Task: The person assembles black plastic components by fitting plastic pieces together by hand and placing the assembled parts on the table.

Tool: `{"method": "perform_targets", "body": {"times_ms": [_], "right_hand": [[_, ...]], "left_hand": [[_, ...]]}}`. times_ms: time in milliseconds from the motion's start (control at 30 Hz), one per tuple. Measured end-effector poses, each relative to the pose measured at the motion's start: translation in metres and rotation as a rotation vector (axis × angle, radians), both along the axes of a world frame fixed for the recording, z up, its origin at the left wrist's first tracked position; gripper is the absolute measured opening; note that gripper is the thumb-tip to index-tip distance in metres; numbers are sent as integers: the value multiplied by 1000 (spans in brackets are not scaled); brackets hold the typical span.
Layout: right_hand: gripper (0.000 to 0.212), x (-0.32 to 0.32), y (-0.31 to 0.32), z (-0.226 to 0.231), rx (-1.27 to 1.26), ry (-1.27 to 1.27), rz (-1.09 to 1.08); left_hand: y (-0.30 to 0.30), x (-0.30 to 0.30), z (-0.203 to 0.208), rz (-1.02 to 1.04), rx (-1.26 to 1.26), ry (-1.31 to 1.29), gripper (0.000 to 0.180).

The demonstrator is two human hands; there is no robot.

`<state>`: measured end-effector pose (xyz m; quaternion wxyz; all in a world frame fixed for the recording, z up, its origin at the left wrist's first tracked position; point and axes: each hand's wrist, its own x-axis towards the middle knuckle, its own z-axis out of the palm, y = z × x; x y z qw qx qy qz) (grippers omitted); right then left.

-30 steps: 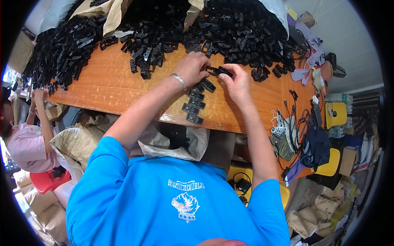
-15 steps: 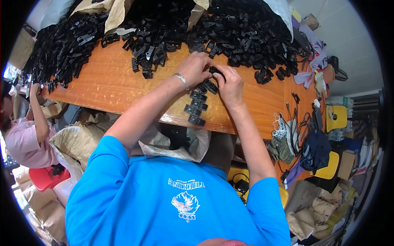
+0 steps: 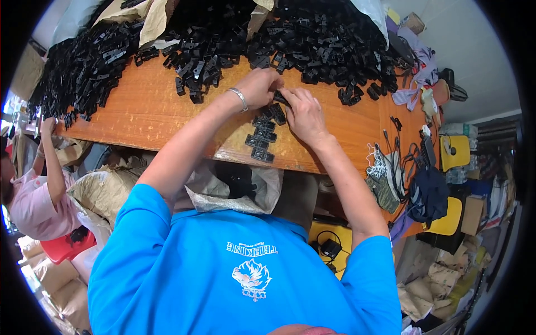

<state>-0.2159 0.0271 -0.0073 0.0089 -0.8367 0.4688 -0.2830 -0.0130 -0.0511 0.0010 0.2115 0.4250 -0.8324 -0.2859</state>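
My left hand (image 3: 259,89), with a silver bracelet at its wrist, is closed with fingertips bunched over the wooden table. Against it, the fingers of my right hand (image 3: 304,114) are pinched together. A small black plastic part (image 3: 280,97) shows between the two hands, mostly covered by the fingers. Just below it, toward me, a staggered row of similar black plastic parts (image 3: 264,134) lies on the tabletop, the pieces close together. Large heaps of loose black plastic parts (image 3: 335,53) lie beyond my hands, and another heap (image 3: 84,70) spreads at the far left.
An open whitish sack (image 3: 265,192) with black pieces inside sits below the table's near edge (image 3: 296,166). Cables (image 3: 393,173) and dark cloth (image 3: 429,198) crowd the right end. At the left, another person (image 3: 42,201) sits by the table. Yellow chairs (image 3: 455,151) stand right.
The view has shifted slightly. My right hand has drawn closer to my left, and the black plastic part between them is more covered now. The row on the table looks the same.
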Motion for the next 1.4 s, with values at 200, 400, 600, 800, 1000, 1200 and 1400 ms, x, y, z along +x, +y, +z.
{"method": "perform_targets", "body": {"times_ms": [200, 400, 600, 800, 1000, 1200, 1400], "right_hand": [[36, -31, -22, 15, -15, -43, -218], [35, -42, -61, 9, -133, 104, -219], [24, -56, -65, 20, -41, 117, -239], [22, -44, -33, 25, 215, -366, -293], [28, -43, -14, -2, 428, -496, -205], [31, -37, -13, 2, 579, -414, -333], [29, -41, -15, 4, 541, -294, -395]], "left_hand": [[-7, -35, 15, 312, -129, -40, 34], [-25, -54, 12, 445, -193, -260, 31], [-19, -46, 1, 458, -344, -138, 22], [-1, -30, 0, 347, -422, -63, 18], [0, -28, -6, 276, -523, 70, 13], [-11, -31, -18, 294, -433, 40, 9], [1, -36, -8, 186, -307, 46, 15]]}}
